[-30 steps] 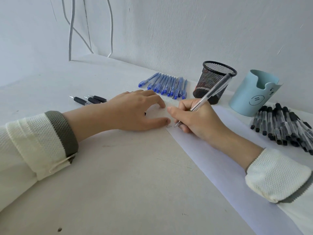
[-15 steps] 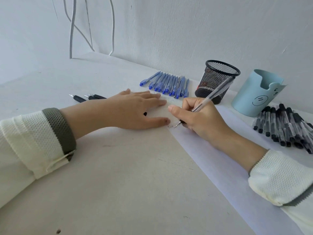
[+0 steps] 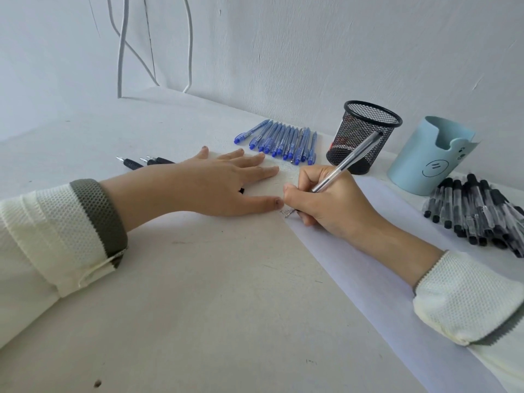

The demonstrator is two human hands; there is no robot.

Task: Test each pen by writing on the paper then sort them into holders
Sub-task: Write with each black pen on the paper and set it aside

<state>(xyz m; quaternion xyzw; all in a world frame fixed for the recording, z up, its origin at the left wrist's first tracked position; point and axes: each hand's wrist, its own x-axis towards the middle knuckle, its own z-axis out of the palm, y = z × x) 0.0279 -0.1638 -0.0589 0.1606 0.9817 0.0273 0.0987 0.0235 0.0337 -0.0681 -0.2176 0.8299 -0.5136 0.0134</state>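
My right hand (image 3: 331, 199) grips a clear pen (image 3: 347, 163) with its tip down on the white paper (image 3: 368, 268), where a few small written marks show. Flat on the paper's far left corner lies my left hand (image 3: 224, 185), fingers straight and spread. A row of blue pens (image 3: 279, 141) lies behind the hands. To the right stand a black mesh holder (image 3: 365, 137) and a light blue holder (image 3: 428, 157) with a smiley face. A heap of black-capped pens (image 3: 476, 214) lies at the right edge.
Three black-grip pens (image 3: 141, 162) lie on the table behind my left wrist. White cables (image 3: 122, 52) hang down the wall at the back left. The wall runs close behind the holders.
My left hand has flattened, its fingers spreading straight over the paper. The pen in my right hand has shifted slightly while writing. The view has tilted a little.
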